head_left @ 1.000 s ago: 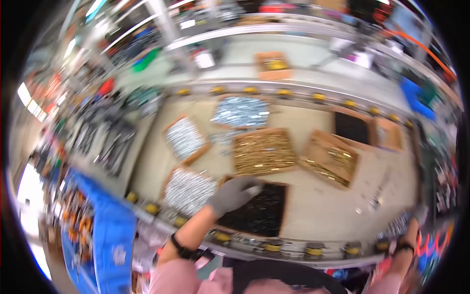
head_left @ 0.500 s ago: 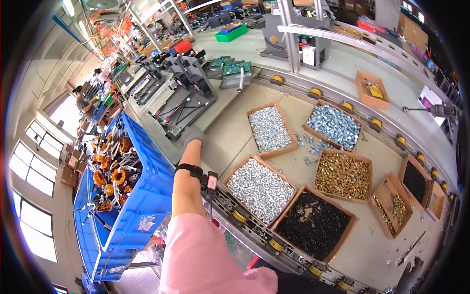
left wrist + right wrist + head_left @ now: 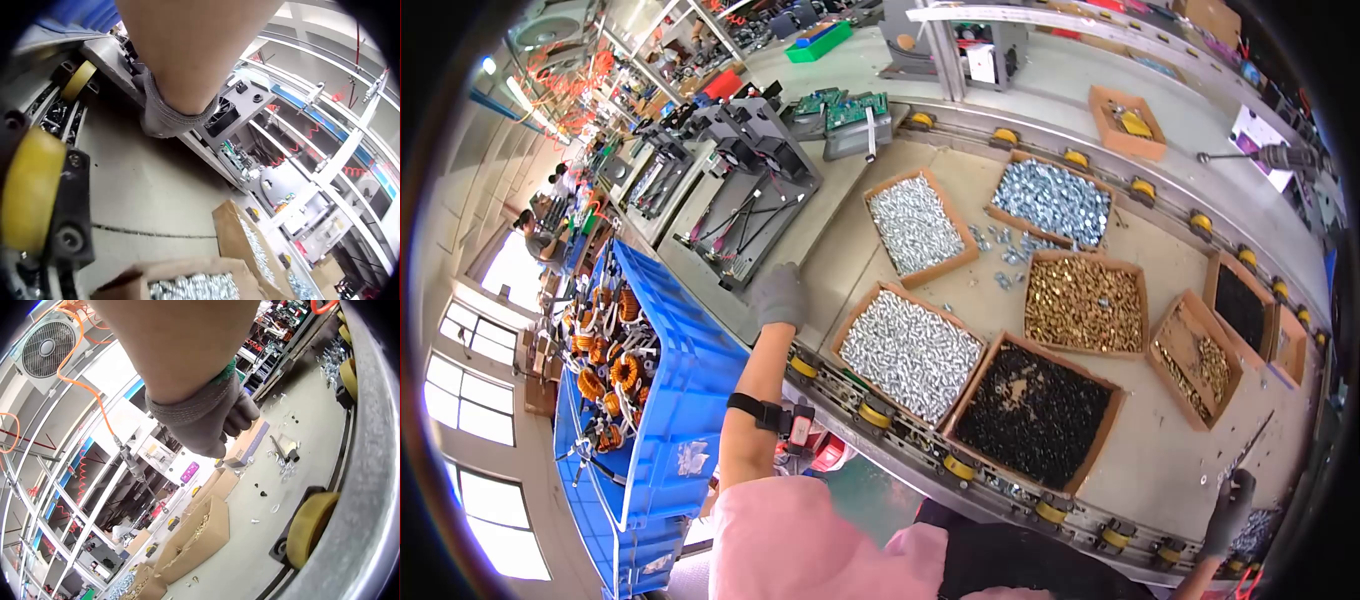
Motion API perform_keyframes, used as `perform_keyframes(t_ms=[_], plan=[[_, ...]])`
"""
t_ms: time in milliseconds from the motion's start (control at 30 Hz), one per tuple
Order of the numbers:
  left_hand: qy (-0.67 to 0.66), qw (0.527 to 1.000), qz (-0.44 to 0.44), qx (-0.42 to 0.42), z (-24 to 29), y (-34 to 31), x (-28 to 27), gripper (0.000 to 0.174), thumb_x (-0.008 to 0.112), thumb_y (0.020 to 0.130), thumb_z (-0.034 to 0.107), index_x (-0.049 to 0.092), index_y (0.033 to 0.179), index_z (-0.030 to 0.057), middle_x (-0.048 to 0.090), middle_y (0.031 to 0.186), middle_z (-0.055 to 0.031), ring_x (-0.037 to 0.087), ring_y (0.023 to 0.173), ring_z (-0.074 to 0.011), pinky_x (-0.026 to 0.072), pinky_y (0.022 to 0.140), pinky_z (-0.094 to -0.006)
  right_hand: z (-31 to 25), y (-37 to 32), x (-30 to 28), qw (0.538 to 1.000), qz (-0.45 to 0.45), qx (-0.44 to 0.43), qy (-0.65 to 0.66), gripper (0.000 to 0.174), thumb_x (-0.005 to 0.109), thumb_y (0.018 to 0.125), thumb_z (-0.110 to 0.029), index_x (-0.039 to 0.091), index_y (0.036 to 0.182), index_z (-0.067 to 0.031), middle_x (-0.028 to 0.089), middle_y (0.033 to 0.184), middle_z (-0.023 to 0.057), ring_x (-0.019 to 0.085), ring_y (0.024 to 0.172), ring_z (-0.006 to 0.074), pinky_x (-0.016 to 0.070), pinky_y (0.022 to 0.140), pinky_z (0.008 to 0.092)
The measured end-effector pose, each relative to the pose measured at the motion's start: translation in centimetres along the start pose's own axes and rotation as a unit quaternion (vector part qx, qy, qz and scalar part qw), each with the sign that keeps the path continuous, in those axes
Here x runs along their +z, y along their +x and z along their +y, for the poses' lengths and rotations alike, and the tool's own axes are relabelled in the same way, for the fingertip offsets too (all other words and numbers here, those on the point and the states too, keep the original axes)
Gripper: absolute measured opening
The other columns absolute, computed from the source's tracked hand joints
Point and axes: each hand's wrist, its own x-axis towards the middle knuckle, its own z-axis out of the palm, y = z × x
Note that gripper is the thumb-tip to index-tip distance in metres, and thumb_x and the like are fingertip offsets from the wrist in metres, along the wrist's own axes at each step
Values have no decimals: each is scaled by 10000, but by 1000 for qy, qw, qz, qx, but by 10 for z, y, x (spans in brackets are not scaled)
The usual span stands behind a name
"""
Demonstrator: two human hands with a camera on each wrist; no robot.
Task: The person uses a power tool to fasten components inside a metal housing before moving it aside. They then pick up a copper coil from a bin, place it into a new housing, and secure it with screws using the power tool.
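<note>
Head view, left hand: The gloved left hand [image 3: 780, 297] is laid on the desk [image 3: 840, 240] near its front edge. It is just beside the near corner of the fan board [image 3: 750, 205]. The fingers are kept close together. Whether anything is gripped cannot be told.
Head view, right hand: The gloved right hand [image 3: 1228, 512] is seen at the far right end of the desk, near some loose screws [image 3: 1255, 535]. Its fingers are too small to be made out.
Head view, around: A box of silver screws [image 3: 910, 352] and a box of black screws [image 3: 1032, 425] are set side by side between the two hands. A blue crate [image 3: 685, 400] is seen left of the desk.
Left wrist view: Only the wrist end of the left hand [image 3: 165, 106] is shown, and the fingers are hidden. The fan board [image 3: 220, 117] is seen just past it. A yellow roller [image 3: 31, 187] is seen close by.
Right wrist view: The fingers of the right hand [image 3: 206, 422] are curled down above the desk [image 3: 250, 562]. Whether something is pinched cannot be told. Loose screws [image 3: 281, 464] are scattered below it.
</note>
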Motion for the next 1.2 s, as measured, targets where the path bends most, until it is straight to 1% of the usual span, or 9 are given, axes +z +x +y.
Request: perform_keyframes(t_ms=[133,267,333,433,500,533,567,667,1200], plan=[[20,999,-36,31,26,-30,-40,277,536,859,179,586,1119,97,586,1142,-183,604,1030,-349,509,832,-410,-13,-6,-5,1000,-9,10,14,264,583,865,-66,547,1121,-13,544,968,50,464,730,154,420,664,291],[10,998,36,45,28,-16,-1,293,535,859,169,566,1136,80,533,1216,-197,567,1097,-345,501,855,-412,-1,-26,-23,998,27,48,-12,282,588,857,-45,548,1134,-16,559,992,64,473,748,161,432,682,301],[5,1000,25,-3,37,-17,-1,296,528,854,150,565,1143,97,579,1167,-200,596,1054,-350,505,849,-429,12,-37,-28,998,43,50,-7,289,598,852,-31,557,1137,-12,568,1028,76,482,777,165,442,713,300],[1,999,17,47,37,-26,-7,261,542,816,137,616,1050,50,648,1024,-225,640,944,-373,520,802,-438,13,-47,-27,993,46,105,23,317,610,840,-16,572,1154,-16,596,1053,95,577,917,189,469,800,293],[6,997,21,73,42,-32,-2,301,540,802,159,604,1074,48,639,1068,-206,638,942,-377,520,792,-447,2,-46,-26,996,60,53,-25,296,647,819,-72,592,1106,-28,624,1027,105,616,883,219,497,758,327],[-1,994,48,95,40,-36,7,323,513,816,155,581,1116,56,625,1107,-194,637,935,-376,516,795,-453,-24,-40,-33,990,29,138,-28,296,662,815,-111,604,1097,-46,630,1016,96,614,849,217,497,750,324],[-4,988,75,132,41,-45,4,327,499,844,185,558,1145,70,612,1107,-194,631,929,-378,510,787,-461,-29,-35,-31,992,47,111,-25,273,666,814,-125,611,1073,-57,633,990,82,610,809,205,495,732,324],[26,986,-4,164,78,-71,-25,331,508,871,246,548,1147,68,605,1094,-200,617,939,-388,502,777,-471,-31,-23,-30,991,49,121,-28,249,651,824,-172,598,1047,-74,628,985,79,612,780,217,493,709,328],[-45,958,53,278,197,-194,-66,397,556,873,364,567,1150,80,629,1057,-175,645,798,-373,497,675,-485,118,-1,-68,929,-24,279,-243,250,594,834,-257,635,1042,-125,664,1023,141,631,968,340,488,833,442]])
